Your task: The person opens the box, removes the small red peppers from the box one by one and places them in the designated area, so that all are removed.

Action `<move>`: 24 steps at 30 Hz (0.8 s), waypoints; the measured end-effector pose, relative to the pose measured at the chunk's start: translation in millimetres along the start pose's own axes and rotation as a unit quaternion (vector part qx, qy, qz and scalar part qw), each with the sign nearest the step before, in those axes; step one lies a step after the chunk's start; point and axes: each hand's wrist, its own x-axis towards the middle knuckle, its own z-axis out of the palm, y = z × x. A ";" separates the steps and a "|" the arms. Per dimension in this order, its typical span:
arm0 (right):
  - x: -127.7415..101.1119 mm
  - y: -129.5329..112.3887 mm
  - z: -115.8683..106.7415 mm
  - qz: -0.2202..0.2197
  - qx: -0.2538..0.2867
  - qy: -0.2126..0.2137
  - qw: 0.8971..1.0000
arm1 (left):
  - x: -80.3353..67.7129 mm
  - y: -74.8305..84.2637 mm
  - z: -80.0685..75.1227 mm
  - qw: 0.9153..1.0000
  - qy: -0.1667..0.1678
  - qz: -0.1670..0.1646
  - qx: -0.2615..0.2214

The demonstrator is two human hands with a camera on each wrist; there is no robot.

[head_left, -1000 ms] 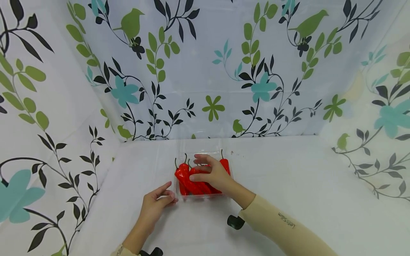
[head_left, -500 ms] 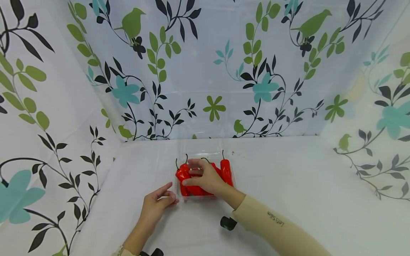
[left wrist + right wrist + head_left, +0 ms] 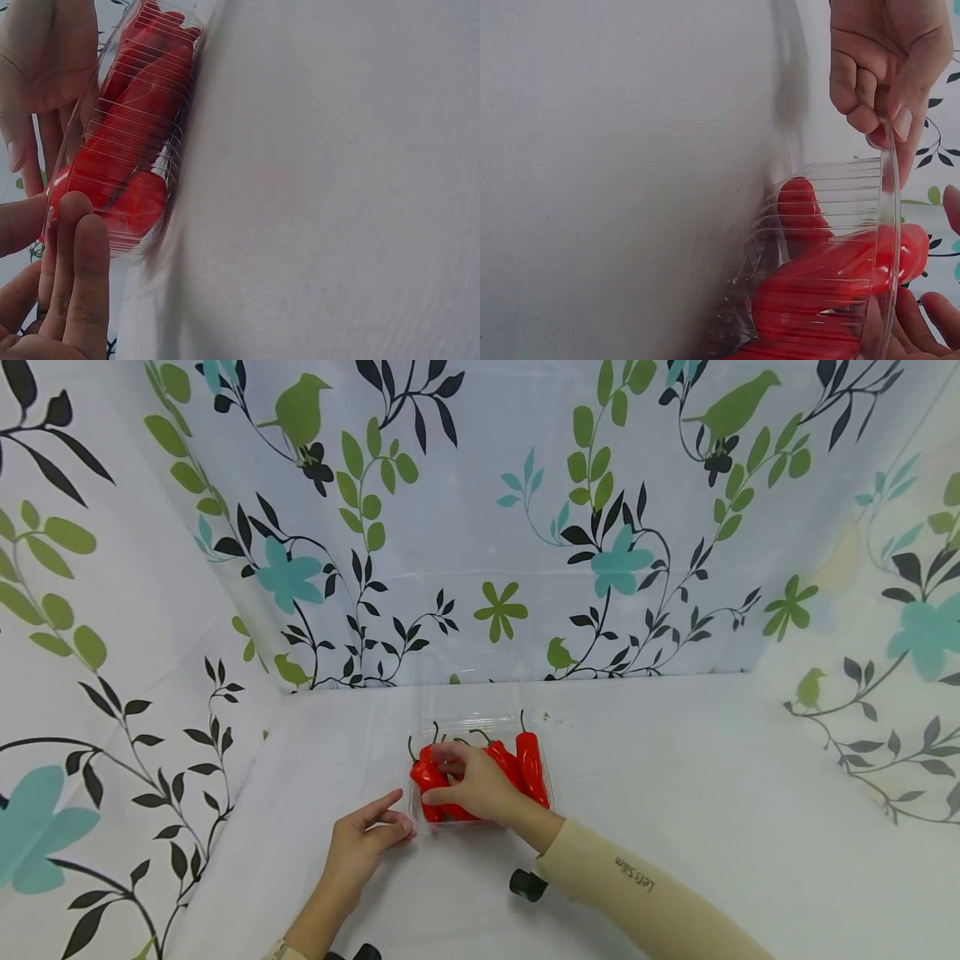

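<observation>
A clear plastic box [image 3: 889,195] of red chili peppers [image 3: 529,764] sits on the white table. At its front left corner my left hand [image 3: 362,842] pinches the rim between thumb and fingers, seen best in the right wrist view. Over the left part of the box, my right hand [image 3: 480,785] reaches down among the peppers with thumb and fingers spread apart. A pepper [image 3: 427,772] lies by its fingertips; no firm hold shows. My right palm covers several peppers in the middle. Through the ribbed wall, the left wrist view shows peppers [image 3: 142,112] stacked inside.
The box's clear lid [image 3: 472,700] stands raised behind it. White cloth with leaves, birds and flowers [image 3: 618,562] hangs at the back and sides. Tiny brown specks [image 3: 547,718] dot the table just right of the box.
My right hand has shifted left over the box, uncovering peppers on the right side. My left hand has stayed at the corner.
</observation>
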 end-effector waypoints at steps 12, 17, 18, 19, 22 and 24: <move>-0.6 1.2 10.7 -0.027 -0.094 0.003 0.995 | -2.0 -1.1 -0.8 1.000 0.001 0.006 -0.011; -1.6 1.0 14.0 -0.033 -0.124 0.007 0.992 | -2.8 -0.6 0.3 1.000 0.001 0.010 -0.016; -1.5 1.3 14.4 -0.033 -0.125 0.008 0.992 | -2.9 -0.6 0.4 1.000 0.000 0.011 -0.015; -1.9 1.2 14.3 -0.032 -0.124 0.010 0.992 | -3.0 -0.6 0.5 1.000 -0.001 0.011 -0.017; -1.9 2.4 14.1 -0.030 -0.115 0.011 0.993 | -2.3 -1.1 0.7 1.000 -0.002 0.010 -0.020; -1.8 3.5 13.8 -0.028 -0.104 0.010 0.994 | -1.5 -1.6 1.0 1.000 -0.003 0.011 -0.018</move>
